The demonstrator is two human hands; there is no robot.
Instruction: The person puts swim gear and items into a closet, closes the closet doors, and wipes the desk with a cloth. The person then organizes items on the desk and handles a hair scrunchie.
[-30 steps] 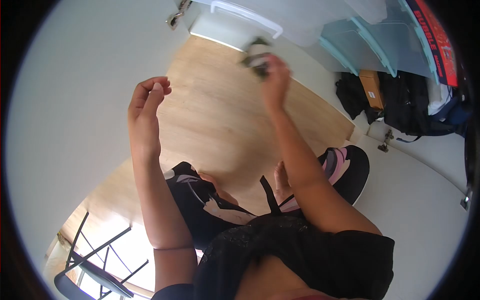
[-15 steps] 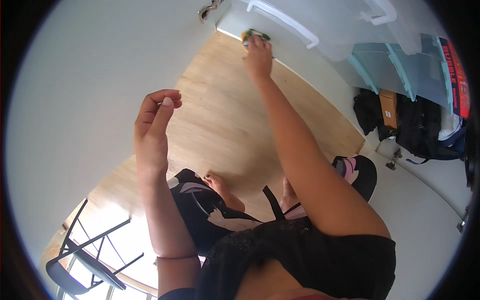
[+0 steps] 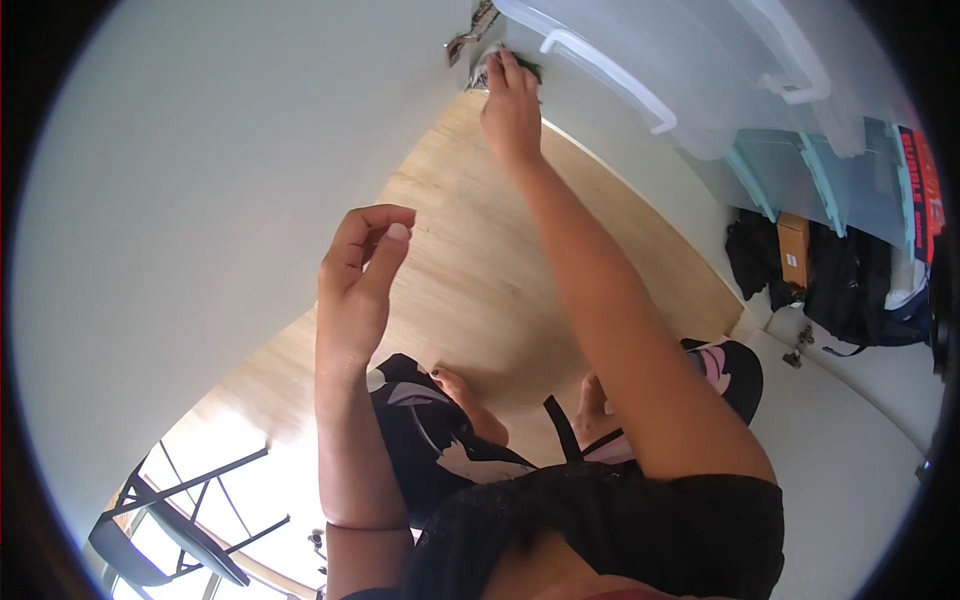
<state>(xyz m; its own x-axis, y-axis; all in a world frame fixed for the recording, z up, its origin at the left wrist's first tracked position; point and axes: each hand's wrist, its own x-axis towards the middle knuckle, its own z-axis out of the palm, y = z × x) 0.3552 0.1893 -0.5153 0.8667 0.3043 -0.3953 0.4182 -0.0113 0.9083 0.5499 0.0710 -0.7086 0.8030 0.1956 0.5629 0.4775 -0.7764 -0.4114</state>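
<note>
Right hand (image 3: 512, 112): fingers gripping a cloth (image 3: 480, 73) in the corner just beside a metal hinge (image 3: 470, 34), probably spread to keep it flat against the surface. Left hand (image 3: 362, 270): fingers loosely curled, nothing visible between them, perhaps raised for balance. Counted: one cloth, two white handles (image 3: 607, 69), three teal strips (image 3: 822, 185), one cardboard box (image 3: 793, 250).
</note>
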